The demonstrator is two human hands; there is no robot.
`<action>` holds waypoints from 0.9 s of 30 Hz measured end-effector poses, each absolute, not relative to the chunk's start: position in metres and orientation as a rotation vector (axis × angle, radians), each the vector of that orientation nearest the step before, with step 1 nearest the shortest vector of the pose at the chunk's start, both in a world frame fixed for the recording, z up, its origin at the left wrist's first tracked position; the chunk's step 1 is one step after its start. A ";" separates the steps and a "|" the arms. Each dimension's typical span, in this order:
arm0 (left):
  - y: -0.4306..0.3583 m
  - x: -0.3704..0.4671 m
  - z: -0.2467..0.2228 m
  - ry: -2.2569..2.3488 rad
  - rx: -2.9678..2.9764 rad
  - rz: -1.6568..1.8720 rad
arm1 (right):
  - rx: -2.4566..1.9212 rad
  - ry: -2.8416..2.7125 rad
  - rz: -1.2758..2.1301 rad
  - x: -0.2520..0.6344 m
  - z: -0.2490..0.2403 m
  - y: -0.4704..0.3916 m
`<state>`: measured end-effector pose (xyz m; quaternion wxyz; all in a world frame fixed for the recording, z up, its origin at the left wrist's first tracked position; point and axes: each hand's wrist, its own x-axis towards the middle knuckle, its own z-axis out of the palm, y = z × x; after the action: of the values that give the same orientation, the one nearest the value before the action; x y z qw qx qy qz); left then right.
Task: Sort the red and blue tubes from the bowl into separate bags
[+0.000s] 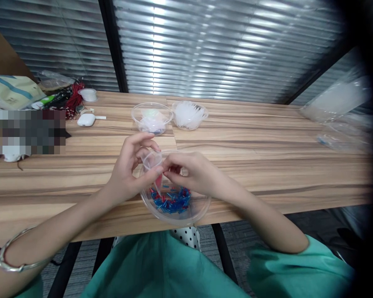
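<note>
My left hand [133, 165] holds a small clear cone-shaped plastic piece [152, 159] with its point downward; its lower part looks pinkish red. Close against it, my right hand [189, 171] has thumb and fingertips pinched together, and whatever they grip is too small to make out. Both hands are above a round clear plastic bowl [183, 221] near the table's front edge. Inside the bowl lie many short blue and red tube-like pieces [172, 203], partly covered by the cone's tip.
Behind the hands stand a clear tub with pale pieces [152, 122] and another tub of white pointed pieces [189, 116]. At left are a white earphone case [86, 120], a white spool [88, 95] and red cords [74, 97]. Clear plastic bags [342, 103] lie at right.
</note>
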<state>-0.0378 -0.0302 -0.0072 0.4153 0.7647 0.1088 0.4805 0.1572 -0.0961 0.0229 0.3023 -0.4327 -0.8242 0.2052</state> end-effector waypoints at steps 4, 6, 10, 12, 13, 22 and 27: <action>-0.027 -0.040 -0.008 0.293 1.841 1.071 | -1.029 -1.765 0.706 0.157 0.019 -0.092; -0.026 -0.040 -0.007 0.307 1.787 1.011 | -0.982 -1.727 0.746 0.156 0.018 -0.091; -0.025 -0.043 -0.005 0.316 1.772 0.899 | -0.926 -1.831 0.534 0.155 0.019 -0.093; -0.024 -0.044 -0.004 0.299 1.787 0.849 | -0.890 -1.868 0.345 0.154 0.020 -0.095; -0.024 -0.044 -0.004 0.290 1.794 0.832 | -0.876 -1.891 0.278 0.154 0.021 -0.096; -0.024 -0.044 0.001 0.278 1.861 0.794 | -0.855 -2.007 0.142 0.150 0.020 -0.093; -0.027 -0.045 0.002 0.330 1.926 0.794 | -0.768 -1.946 -0.136 0.162 0.027 -0.111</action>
<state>-0.0455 -0.0265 0.0022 0.4934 0.7942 0.1360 0.3275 0.1622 -0.1109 0.0267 0.4989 -0.3174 -0.8045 -0.0562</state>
